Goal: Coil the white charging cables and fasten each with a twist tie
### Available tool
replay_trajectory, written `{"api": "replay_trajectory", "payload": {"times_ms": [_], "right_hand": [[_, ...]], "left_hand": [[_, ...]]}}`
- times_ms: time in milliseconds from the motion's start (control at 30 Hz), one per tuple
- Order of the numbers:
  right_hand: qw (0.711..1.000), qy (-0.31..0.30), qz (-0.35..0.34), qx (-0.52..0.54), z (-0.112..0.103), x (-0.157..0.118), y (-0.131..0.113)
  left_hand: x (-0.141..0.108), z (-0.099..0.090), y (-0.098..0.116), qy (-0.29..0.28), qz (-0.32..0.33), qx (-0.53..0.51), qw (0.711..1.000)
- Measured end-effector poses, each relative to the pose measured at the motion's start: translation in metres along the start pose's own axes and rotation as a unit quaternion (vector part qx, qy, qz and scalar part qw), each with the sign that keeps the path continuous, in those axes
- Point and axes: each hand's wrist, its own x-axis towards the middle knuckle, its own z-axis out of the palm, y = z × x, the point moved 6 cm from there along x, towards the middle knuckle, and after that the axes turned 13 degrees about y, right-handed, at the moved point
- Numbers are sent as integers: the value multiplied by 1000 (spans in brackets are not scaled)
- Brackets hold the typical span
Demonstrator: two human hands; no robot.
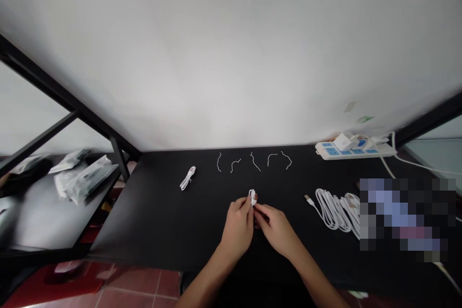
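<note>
Left hand (238, 228) and right hand (274, 228) together, fingertips pinching small white cable coil (252, 197) over black desk (144, 221). Five white wire ties (218, 162) and bound coil (187, 178) lie ahead; loose white cable (335, 211) right; power strip (353, 151) far right.

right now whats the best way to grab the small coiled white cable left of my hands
Probably pinch the coiled white cable across its middle, coming from above with your left hand. It lies as a narrow bundle on the black tabletop, so its middle looks easiest to close on, while the end loops may slip.
</note>
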Motion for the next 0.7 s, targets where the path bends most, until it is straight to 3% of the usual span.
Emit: {"api": "replay_trajectory", "payload": {"times_ms": [67, 133, 233, 367, 467, 567, 700], "right_hand": [[1000, -2, 5, -24, -1, 1, 4], [996, 37, -15, -81, -7, 4, 8], [983, 99, -41, -151, -19, 12, 14], [980, 88, -57, -167, -23, 23, 15], [966, 55, -130, -215, -14, 27, 3], [937, 65, -189, -288, -4, 29, -6], [907, 78, -251, -330, 11, 33, -10]], "left_hand": [[-1, 5, -2, 3, 24, 112, 993], [-3, 10, -4, 6, 42, 185, 982], [-5, 19, -5, 2, 65, 220, 973], [-7, 25, -9, -19, 87, 253, 963], [-5, 21, -11, -15, 114, 253, 960], [0, 14, -15, -25, 139, 207, 968], [9, 5, -25, -52, 114, 121, 985]]}}
